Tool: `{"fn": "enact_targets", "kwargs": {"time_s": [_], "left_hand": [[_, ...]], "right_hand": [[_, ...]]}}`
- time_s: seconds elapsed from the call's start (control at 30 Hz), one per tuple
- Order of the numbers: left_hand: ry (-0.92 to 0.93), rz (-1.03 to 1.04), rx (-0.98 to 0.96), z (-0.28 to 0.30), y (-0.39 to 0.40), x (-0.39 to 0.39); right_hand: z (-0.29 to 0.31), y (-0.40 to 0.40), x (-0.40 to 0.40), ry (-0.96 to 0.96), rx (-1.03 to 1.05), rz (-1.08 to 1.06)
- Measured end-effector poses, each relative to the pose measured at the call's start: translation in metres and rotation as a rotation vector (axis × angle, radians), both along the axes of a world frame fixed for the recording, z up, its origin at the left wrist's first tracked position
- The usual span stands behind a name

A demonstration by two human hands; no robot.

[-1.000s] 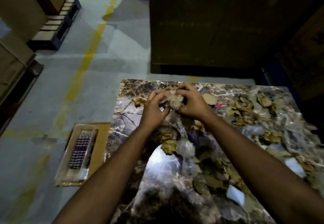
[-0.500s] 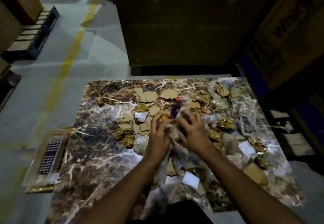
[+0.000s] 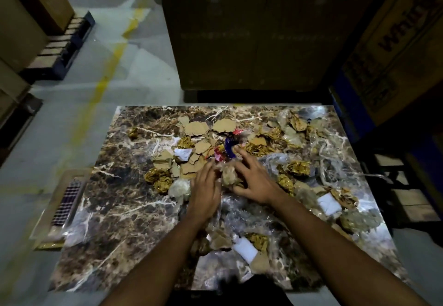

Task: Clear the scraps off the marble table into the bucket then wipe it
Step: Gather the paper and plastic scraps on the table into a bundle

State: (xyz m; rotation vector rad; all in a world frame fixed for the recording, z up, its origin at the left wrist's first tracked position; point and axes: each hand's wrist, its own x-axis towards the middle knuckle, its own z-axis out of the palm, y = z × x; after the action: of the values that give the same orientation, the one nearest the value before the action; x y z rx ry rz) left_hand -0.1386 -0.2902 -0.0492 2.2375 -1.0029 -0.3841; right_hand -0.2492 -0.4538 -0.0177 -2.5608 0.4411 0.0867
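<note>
- Since half a second earlier, both hands had spread apart slightly over the same heap, and the view had barely shifted.
- Nearest the person, a white paper scrap (image 3: 245, 250) and clear plastic film (image 3: 242, 209) lay at the tabletop's near edge; a careless sweep could have pushed them onto the floor.
- Left hand (image 3: 205, 193) lay with fingers straight against a crumpled pale wad (image 3: 229, 176); right hand (image 3: 256, 181) had its fingers spread over the same wad. Neither grip was plainly closed, though blur made this hard to judge.
- Loosely bunched pieces could have slipped between the two palms when lifted.
- Cardboard scraps (image 3: 196, 128), gold foil balls (image 3: 161, 181) and coloured wrappers (image 3: 229, 147) covered the middle and far right of the marble tabletop (image 3: 115, 209).
- No bucket showed anywhere, so carrying distance could not be judged; no cloth was visible either.
- Beyond, dark cartons (image 3: 251, 37) stood in shadow.
</note>
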Motion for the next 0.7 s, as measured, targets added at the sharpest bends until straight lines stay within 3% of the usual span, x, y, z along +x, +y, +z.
{"fn": "enact_targets", "kwargs": {"time_s": [0.27, 0.47, 0.7], "left_hand": [[0.217, 0.080, -0.261, 0.024, 0.010, 0.022], [0.203, 0.066, -0.309, 0.024, 0.026, 0.045], [0.099, 0.126, -0.233, 0.029, 0.051, 0.105]], "right_hand": [[0.027, -0.010, -0.003, -0.193, 0.178, -0.093], [0.039, 0.002, 0.019, -0.275, 0.107, -0.175], [0.049, 0.032, 0.069, -0.364, -0.024, -0.175]]}}
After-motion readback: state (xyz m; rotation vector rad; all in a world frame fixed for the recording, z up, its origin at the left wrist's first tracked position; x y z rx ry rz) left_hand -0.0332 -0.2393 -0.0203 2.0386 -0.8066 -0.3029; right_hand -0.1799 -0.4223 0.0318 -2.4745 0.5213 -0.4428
